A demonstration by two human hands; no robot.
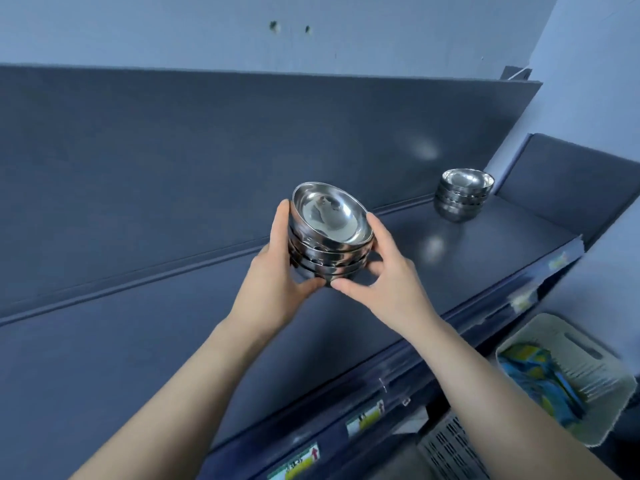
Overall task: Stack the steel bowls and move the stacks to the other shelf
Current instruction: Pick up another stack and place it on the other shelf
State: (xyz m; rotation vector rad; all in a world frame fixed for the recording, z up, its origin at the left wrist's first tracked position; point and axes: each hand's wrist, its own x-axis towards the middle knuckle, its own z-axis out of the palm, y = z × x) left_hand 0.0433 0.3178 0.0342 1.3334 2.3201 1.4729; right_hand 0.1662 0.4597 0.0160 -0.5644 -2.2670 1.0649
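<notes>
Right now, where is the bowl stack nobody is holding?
In the head view, the free stack stands at the far right of the shelf, beyond the held stack gripped by the left hand and right hand.

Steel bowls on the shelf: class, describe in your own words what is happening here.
A person grips a tilted stack of steel bowls with both hands, left hand on its left side, right hand on its right, over a dark shelf. A second stack stands untouched at the shelf's far right end. A pale basket sits below.
</notes>
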